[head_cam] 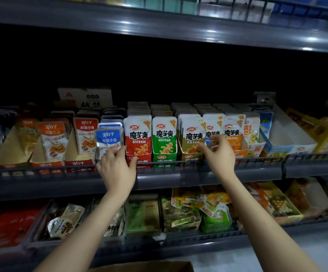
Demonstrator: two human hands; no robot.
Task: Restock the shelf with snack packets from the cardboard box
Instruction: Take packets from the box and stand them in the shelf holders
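Blue fish-snack packets: glossy, white lettering, standing upright in a row on middle shelf, front ones leaning forward.
Left hand: gripping lower edge of the front blue packets, thumb touching red konjac tray.
Right hand: fingers curling at konjac packets; cannot tell if clamping one.
Cardboard box: sitting at frame bottom, only rim showing.

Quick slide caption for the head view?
Left hand at the blue packets, right hand at the olive packets on the middle shelf.
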